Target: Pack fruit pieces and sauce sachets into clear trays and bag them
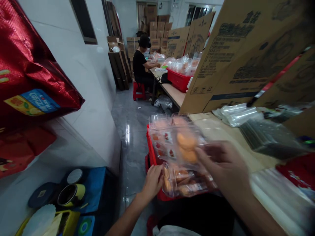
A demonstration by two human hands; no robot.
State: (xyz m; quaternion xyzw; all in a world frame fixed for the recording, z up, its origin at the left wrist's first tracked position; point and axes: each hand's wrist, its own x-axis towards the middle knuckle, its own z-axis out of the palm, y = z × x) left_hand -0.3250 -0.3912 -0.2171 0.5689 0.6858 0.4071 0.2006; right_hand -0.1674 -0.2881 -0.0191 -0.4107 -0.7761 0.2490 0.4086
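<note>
My right hand grips a clear plastic packet by its right side, thumb on top. Round orange pieces, perhaps biscuits or cakes, and small printed pictures show in the packet, which is blurred. My left hand is closed at the left edge of a lower clear packet with orange pieces inside; its fingertips are partly hidden. Both packets are above a red basket in front of me, and more clear packets lie at its far end.
On the right, a worktable bears a stack of clear bags and cardboard partitions. Farther off, a seated person works near a filled red bin. A blue box with a yellow mug stands at left, below red bags.
</note>
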